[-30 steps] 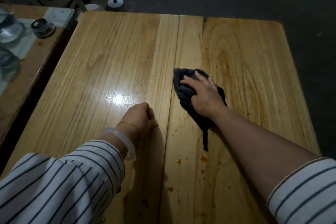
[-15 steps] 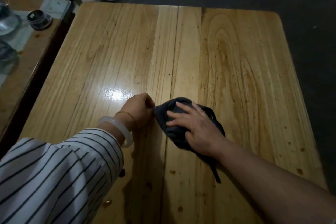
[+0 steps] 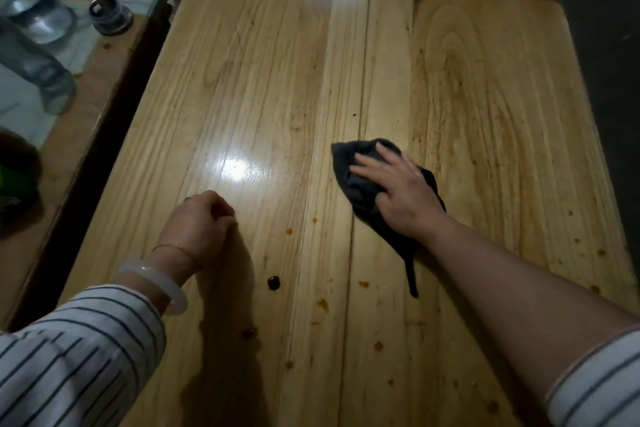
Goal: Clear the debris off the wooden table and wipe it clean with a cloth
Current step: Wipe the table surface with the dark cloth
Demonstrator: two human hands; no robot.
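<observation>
Wiping looks half done: the right grip (image 3: 398, 192), fingers spread, presses the cloth (image 3: 358, 185) on the surface (image 3: 485, 80), the left grip (image 3: 201, 222) is curled in a fist, and brown spots (image 3: 273, 282) lie unwiped nearby.

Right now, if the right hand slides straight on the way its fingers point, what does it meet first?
Only bare wooden table, it seems: the right hand, pressing the cloth, points toward the far left corner.

My view: a pale plank table, spotted along its near half.
The wooden table (image 3: 263, 80) shows a glare patch (image 3: 239, 168) left of centre. I see a dark cloth (image 3: 360, 184) crumpled right of centre, its thin tail trailing toward me. A dark blob (image 3: 273, 282) and scattered orange-brown spots (image 3: 322, 303) dot the near boards and right edge.
</observation>
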